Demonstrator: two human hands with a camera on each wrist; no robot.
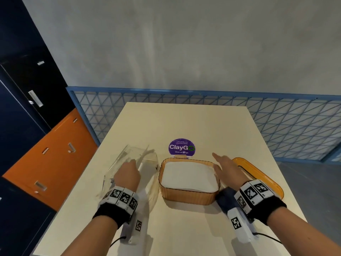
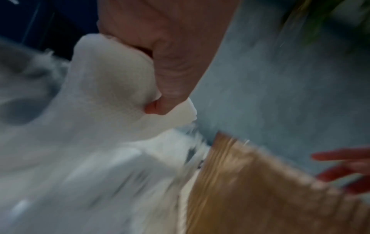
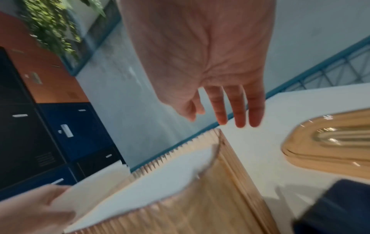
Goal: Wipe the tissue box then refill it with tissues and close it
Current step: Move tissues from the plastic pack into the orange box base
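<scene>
The head camera looks from above the near edge of the desk (image 1: 184, 122), forward and down, taking in both hands, the amber tissue box (image 1: 188, 195) at the centre and the wall beyond it. The left wrist camera sits very close behind the left hand (image 2: 170, 52), looking along it toward the tissue box's left side; its picture is blurred. The right wrist camera sits just behind the right hand (image 3: 206, 63), above the tissue box's right corner, facing the far wall. All three views share the tissue box; the head and right wrist views also share the amber lid (image 3: 328, 142) right of it.
</scene>
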